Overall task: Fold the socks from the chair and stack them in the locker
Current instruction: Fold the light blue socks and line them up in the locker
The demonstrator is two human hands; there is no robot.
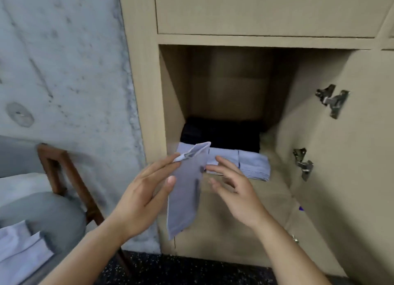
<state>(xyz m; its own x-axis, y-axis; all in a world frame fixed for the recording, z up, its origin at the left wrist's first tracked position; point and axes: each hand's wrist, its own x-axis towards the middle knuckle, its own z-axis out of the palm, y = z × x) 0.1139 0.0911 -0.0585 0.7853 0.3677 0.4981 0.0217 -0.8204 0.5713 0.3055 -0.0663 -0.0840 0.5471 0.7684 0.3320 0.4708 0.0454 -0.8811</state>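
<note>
Folding was underway: the left hand (140,191) pinched a pale sock (187,191) before the locker (149,93), the right hand (232,191) released beside it. Next, probably, the right hand would need to catch the hanging end and double it.

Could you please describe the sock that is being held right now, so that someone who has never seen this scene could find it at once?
Start at the open locker in the beige cabinet, right of the grey wall. In front of its opening hangs a pale lilac sock, pinched near its top by the left hand, with the right hand open beside it. Unlike the folded lilac socks lying inside, it hangs long and unfolded in the air.
</note>
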